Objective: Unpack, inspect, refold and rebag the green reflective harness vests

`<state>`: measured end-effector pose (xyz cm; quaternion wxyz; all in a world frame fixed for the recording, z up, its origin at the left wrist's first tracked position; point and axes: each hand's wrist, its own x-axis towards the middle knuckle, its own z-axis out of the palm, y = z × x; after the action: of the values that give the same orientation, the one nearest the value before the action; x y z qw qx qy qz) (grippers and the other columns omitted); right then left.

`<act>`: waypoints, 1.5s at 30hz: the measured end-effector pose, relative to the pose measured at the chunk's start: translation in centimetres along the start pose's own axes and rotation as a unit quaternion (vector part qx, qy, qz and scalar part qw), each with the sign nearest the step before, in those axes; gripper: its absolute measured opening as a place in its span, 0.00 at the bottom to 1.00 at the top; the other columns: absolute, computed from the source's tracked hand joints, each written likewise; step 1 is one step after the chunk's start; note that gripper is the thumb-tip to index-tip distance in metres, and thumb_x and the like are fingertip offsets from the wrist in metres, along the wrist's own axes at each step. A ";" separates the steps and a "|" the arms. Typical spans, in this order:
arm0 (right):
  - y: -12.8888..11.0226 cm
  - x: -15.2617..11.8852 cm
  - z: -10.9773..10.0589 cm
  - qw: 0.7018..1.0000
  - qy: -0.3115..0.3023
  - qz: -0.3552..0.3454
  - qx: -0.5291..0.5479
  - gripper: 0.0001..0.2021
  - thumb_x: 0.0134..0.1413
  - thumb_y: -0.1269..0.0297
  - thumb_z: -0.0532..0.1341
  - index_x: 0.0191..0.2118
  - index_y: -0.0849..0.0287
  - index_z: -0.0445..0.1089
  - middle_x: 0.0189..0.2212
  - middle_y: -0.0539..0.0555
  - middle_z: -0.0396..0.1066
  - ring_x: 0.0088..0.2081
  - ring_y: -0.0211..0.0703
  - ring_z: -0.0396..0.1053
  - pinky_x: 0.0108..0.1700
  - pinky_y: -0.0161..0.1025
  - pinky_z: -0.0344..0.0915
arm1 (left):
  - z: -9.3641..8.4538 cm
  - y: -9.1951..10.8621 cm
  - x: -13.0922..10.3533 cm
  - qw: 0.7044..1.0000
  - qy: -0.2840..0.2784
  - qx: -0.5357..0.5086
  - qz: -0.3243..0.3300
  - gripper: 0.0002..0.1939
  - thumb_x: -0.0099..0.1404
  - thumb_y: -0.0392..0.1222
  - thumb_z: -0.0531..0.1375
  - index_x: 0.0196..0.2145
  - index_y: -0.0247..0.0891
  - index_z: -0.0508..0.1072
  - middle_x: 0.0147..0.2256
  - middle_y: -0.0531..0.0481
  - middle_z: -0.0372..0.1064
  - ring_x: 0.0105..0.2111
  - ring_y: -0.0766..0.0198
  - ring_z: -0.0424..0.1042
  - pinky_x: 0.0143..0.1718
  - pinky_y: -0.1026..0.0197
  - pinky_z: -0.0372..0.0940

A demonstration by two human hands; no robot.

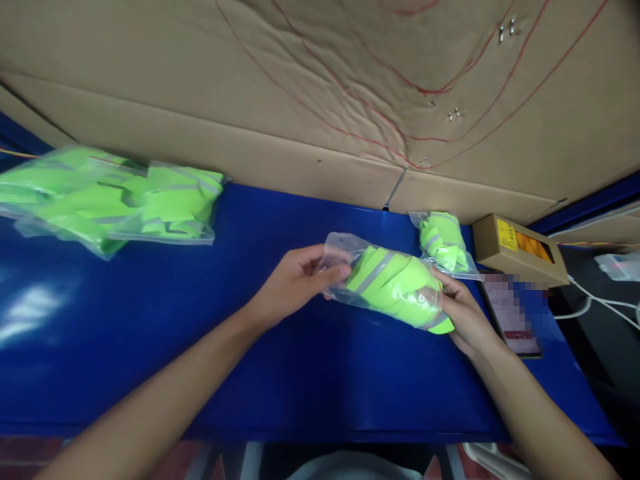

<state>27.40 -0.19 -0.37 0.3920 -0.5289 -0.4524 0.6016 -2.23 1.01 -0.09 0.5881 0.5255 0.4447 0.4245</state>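
A clear plastic bag with folded neon-yellow fabric and grey reflective strips (pixel 395 283) is held between both hands above the blue table. My left hand (pixel 303 277) pinches the clear end of the bag, its thumb lying over the plastic. At the other end, my right hand (pixel 463 310) grips the bag, with some fingers hidden behind or inside it. A yellow-green corner sticks out near the right palm. Behind my right hand, another bagged neon bundle (pixel 444 241) lies on the table.
Several bagged neon bundles (pixel 170 203) lie at the back left of the blue table (pixel 280 387). A cardboard box (pixel 520 250) and a phone-like device (pixel 513 320) are at the right. Cardboard (pixel 310 153) covers the back wall. White cables (pixel 595 300) run at the far right.
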 end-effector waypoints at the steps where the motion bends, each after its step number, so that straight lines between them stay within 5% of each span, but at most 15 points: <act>1: 0.4 0.2 -0.1 1.000 -0.001 -0.013 -0.015 0.26 0.48 0.54 0.76 0.55 0.49 0.79 0.44 0.53 0.82 0.36 0.44 0.77 0.36 0.37 0.75 | 0.2 -0.3 0.0 1.000 -0.016 0.000 -0.010 0.19 0.59 0.49 0.72 0.44 0.38 0.81 0.36 0.49 0.79 0.32 0.63 0.76 0.28 0.65 0.72; 6: 1.5 0.4 -0.2 0.990 -0.043 -0.080 -0.106 0.30 0.49 0.56 0.76 0.60 0.46 0.74 0.54 0.51 0.77 0.51 0.48 0.75 0.50 0.38 0.71 | 0.9 -1.6 0.1 0.999 -0.036 0.014 0.005 0.14 0.59 0.45 0.72 0.40 0.36 0.78 0.36 0.50 0.78 0.35 0.63 0.76 0.37 0.63 0.72; 20: 1.6 -0.2 0.6 0.970 -0.108 -0.119 -0.181 0.31 0.49 0.52 0.76 0.59 0.53 0.74 0.55 0.57 0.77 0.54 0.56 0.75 0.56 0.47 0.71 | 2.1 -1.8 -1.3 0.995 -0.050 0.074 -0.049 0.14 0.58 0.48 0.70 0.34 0.38 0.72 0.30 0.55 0.71 0.30 0.65 0.69 0.31 0.64 0.66; 27: 0.8 -0.2 0.8 0.988 -0.099 -0.052 -0.110 0.29 0.39 0.56 0.80 0.51 0.53 0.81 0.43 0.54 0.81 0.41 0.51 0.77 0.41 0.40 0.74 | 2.1 -0.7 -1.6 0.991 -0.053 0.109 -0.054 0.12 0.60 0.49 0.69 0.32 0.39 0.74 0.30 0.53 0.74 0.30 0.62 0.72 0.31 0.64 0.68; 33: -0.2 0.1 -0.7 0.998 -0.068 0.002 -0.020 0.21 0.38 0.62 0.79 0.43 0.53 0.84 0.32 0.50 0.80 0.30 0.42 0.74 0.34 0.36 0.72 | 0.7 1.1 -1.1 0.998 -0.018 0.035 -0.047 0.12 0.58 0.50 0.72 0.30 0.41 0.78 0.24 0.53 0.71 0.22 0.67 0.67 0.22 0.67 0.62; 40: -0.2 0.6 -0.4 0.996 -0.059 0.052 0.045 0.21 0.33 0.64 0.79 0.40 0.55 0.84 0.31 0.50 0.81 0.31 0.43 0.76 0.37 0.37 0.73 | 0.5 1.2 -1.1 0.996 -0.004 0.009 -0.088 0.13 0.56 0.51 0.73 0.30 0.40 0.78 0.23 0.54 0.70 0.21 0.67 0.66 0.21 0.67 0.61; 45: -1.1 0.2 -1.6 0.998 -0.028 0.050 0.010 0.22 0.34 0.68 0.78 0.43 0.52 0.84 0.35 0.50 0.83 0.35 0.46 0.78 0.40 0.40 0.74 | -0.9 2.1 -0.6 0.990 0.109 -0.038 -0.085 0.14 0.53 0.49 0.75 0.29 0.41 0.77 0.22 0.56 0.71 0.22 0.69 0.65 0.21 0.68 0.59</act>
<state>28.95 0.57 0.59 0.3543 -0.5295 -0.4300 0.6397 -3.30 0.80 1.95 0.5895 0.4136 0.5331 0.4441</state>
